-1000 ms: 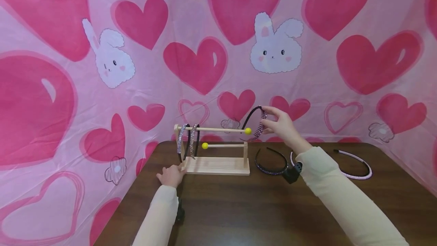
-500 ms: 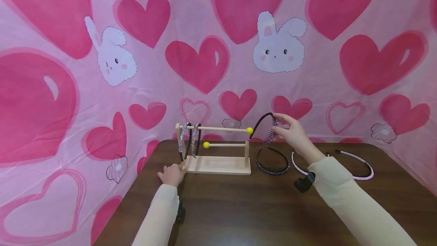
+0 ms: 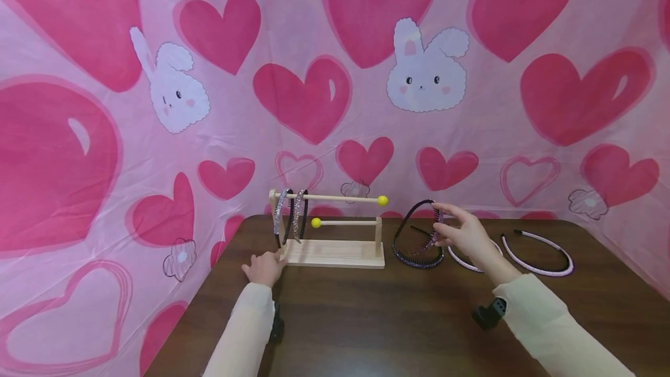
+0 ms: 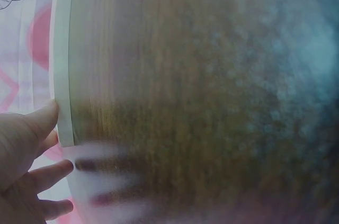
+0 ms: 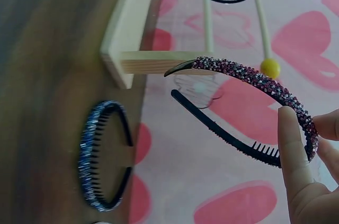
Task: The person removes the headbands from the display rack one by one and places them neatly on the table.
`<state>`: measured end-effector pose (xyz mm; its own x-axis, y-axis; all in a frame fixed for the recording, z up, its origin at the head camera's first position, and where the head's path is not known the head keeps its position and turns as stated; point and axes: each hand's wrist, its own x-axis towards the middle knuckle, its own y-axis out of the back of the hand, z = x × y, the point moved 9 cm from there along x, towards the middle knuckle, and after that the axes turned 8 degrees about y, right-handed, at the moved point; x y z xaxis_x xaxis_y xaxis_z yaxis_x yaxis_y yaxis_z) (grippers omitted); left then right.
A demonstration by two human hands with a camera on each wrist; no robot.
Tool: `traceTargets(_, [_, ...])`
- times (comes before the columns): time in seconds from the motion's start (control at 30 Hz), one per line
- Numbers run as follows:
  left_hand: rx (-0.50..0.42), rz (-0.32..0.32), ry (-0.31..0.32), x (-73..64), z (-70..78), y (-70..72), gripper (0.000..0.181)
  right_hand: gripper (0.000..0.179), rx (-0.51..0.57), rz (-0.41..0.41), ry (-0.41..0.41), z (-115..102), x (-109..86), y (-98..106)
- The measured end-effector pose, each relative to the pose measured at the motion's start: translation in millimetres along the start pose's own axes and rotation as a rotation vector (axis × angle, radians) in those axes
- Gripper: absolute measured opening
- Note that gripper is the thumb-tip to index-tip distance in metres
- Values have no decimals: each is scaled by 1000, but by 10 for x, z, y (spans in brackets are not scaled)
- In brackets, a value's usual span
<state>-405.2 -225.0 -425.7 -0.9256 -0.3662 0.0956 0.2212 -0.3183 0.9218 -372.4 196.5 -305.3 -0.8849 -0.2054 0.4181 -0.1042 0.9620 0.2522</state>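
Note:
My right hand [image 3: 468, 240] pinches a headband [image 5: 249, 73] with dark pink and silver sparkles and comb teeth inside. It is held off the table, right of a wooden headband stand [image 3: 335, 253], and its open ends point toward the stand in the right wrist view. My left hand [image 3: 264, 268] holds the stand's left base corner between thumb and forefinger, the other fingers spread. Two sparkly headbands [image 3: 297, 214] hang on the upper rod [image 3: 340, 198] near its left end. In the head view, the held headband overlaps another dark glittery headband [image 5: 90, 155] on the table.
A white headband [image 3: 463, 262], partly behind my right hand, and a pale lilac headband [image 3: 557, 271] lie on the table [image 3: 366, 319] to the right. Yellow balls cap the upper rod and the lower rod [image 3: 348, 223]. A pink heart-print cloth [image 3: 220, 103] hangs behind the table.
My right hand has moved right and down with the headband, away from the upper rod's yellow ball. The left hand stays at the base.

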Motion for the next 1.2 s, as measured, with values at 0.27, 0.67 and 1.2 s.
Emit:
traceTargets(0.27, [-7,-8,3,4,-14,-18,45,49,-6,-12,-45,193,-255,45])
traceTargets(0.67, [-16,-23,9,-8,-22,-31,44,45,27,-10,-70,431,-548,114])
traceTargets(1.2, [-21,-17,3,20,-3,-24,44,42,-42,-30,-136,575,-796,226])
